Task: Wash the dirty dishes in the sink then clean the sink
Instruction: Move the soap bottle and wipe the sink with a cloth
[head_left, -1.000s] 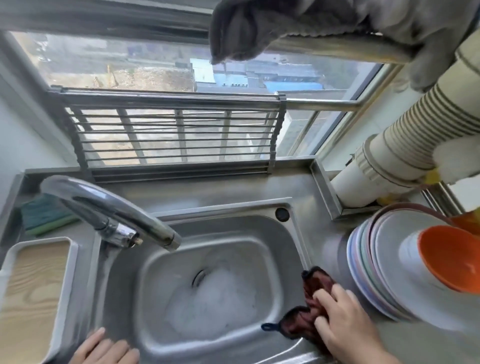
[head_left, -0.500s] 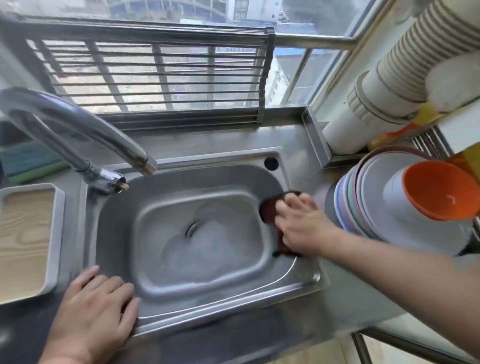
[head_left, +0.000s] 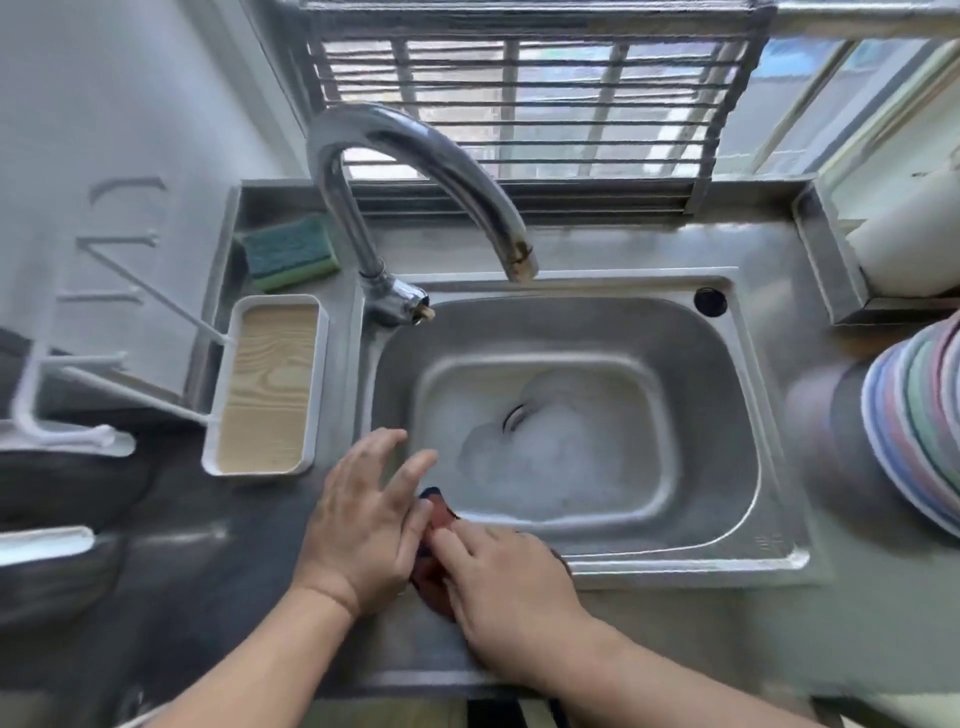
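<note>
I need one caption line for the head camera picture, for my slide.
Right hand presses a dark red cloth on the near-left rim of the foamy stainless steel sink; the open left hand is beside it.

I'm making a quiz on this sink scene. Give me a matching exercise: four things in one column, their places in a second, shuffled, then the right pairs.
Things:
1. sponge
2. foam
3. stack of plates
4. red cloth

Places:
A. on the counter right of the sink
B. between the two hands at the sink's near rim
C. behind the wood-grain tray, left of the faucet
D. on the basin floor around the drain

Pairs: 1-C, 2-D, 3-A, 4-B
</note>
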